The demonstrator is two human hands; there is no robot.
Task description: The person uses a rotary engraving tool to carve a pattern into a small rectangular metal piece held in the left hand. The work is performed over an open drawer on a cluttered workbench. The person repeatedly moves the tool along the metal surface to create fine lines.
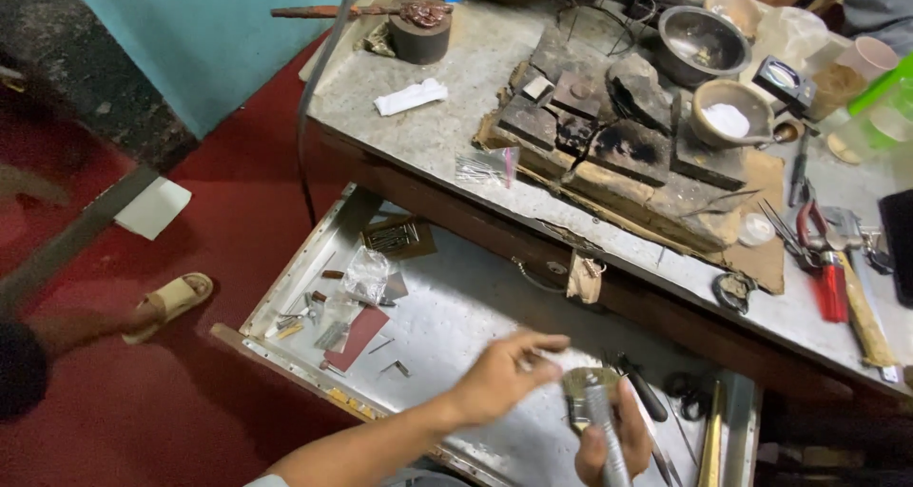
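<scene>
Over the open drawer (456,306) below the counter (447,97), the left hand (499,378) hovers, fingers (544,344) loosely curled, pinching something too blurred to identify. The right hand (613,439), partly cut off at the frame's edge, has its fingers wrapped around a grey cylindrical tool (604,420).
</scene>
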